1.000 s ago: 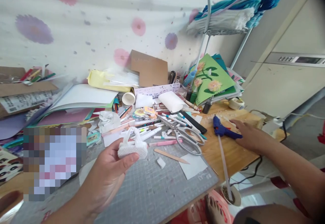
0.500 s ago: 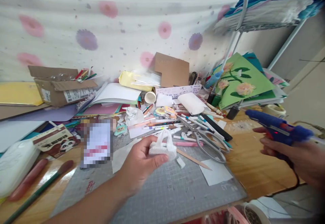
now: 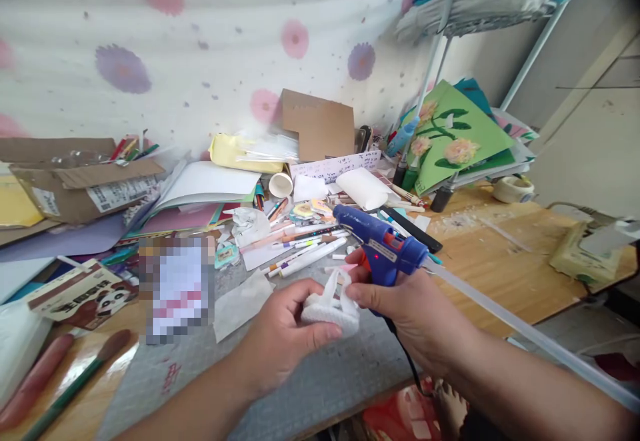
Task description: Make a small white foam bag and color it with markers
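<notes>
Between the thumb and fingers of my left hand (image 3: pixel 293 328) is a small white piece (image 3: pixel 330 311), oval at its base with a loop standing up from it; it looks like a tiny shoe or basket. My right hand (image 3: pixel 410 301) is wrapped round a blue hot glue gun (image 3: pixel 380 238) whose small red light is lit. A long translucent glue stick (image 3: pixel 520 321) juts from its rear, and its nozzle points up and left. The right thumb and a fingertip are at the white loop, seemingly touching it. A grey cutting mat (image 3: pixel 215 388) lies beneath both hands.
Markers (image 3: pixel 310 258) and paper scraps crowd the mat's far side. At left are a cardboard box (image 3: pixel 110 178), a blurred-out phone-like object (image 3: pixel 177 291) and a brush (image 3: pixel 80 378). A tape roll (image 3: pixel 513 189) and green flower card (image 3: pixel 460 134) stand at right.
My right hand has brought the glue gun in from the far right to beside the white piece, its thumb now at the loop. The view has turned somewhat to the right.
</notes>
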{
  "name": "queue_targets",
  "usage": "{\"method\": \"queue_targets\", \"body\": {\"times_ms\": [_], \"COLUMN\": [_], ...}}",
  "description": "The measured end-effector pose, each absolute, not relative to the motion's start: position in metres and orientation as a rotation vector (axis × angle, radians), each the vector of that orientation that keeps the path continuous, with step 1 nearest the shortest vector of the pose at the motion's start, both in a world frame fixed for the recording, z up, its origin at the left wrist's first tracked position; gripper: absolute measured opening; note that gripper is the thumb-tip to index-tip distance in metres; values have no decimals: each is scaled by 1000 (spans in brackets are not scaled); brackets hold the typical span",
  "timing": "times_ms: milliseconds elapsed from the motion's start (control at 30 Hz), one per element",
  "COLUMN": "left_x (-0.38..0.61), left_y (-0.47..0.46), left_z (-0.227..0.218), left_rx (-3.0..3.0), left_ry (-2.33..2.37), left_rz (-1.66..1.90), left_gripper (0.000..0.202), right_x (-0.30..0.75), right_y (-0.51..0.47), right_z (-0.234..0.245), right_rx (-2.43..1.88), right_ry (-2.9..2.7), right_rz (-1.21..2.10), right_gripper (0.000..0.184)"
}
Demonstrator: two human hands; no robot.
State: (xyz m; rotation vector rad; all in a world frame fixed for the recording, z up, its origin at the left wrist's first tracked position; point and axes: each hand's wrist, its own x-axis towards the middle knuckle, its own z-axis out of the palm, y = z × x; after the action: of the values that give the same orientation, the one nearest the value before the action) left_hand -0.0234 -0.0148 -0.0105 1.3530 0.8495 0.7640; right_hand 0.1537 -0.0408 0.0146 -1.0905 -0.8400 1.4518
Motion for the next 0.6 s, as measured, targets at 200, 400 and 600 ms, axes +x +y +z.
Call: {"method": "queue_targets", "body": {"times_ms": [200, 400, 600], "left_x": [-26, -33, -33], "left_y": [-12, -7, -3], "left_z": [-5, 0, 0], "left_rx": [1398, 1442, 1459], "left_ry": [703, 754, 768], "left_rz": [766, 1127, 1251], "left_gripper": [18, 23, 25], "right_x": [159, 203, 247], "right_y": [-31, -41, -69], "right_z": [17, 18, 8], "right_rx": [-1053, -998, -1198], "right_ry": [-944, -1067, -1655], "right_rz": [1374, 1244, 1200], "right_gripper": [35, 24, 34]}}
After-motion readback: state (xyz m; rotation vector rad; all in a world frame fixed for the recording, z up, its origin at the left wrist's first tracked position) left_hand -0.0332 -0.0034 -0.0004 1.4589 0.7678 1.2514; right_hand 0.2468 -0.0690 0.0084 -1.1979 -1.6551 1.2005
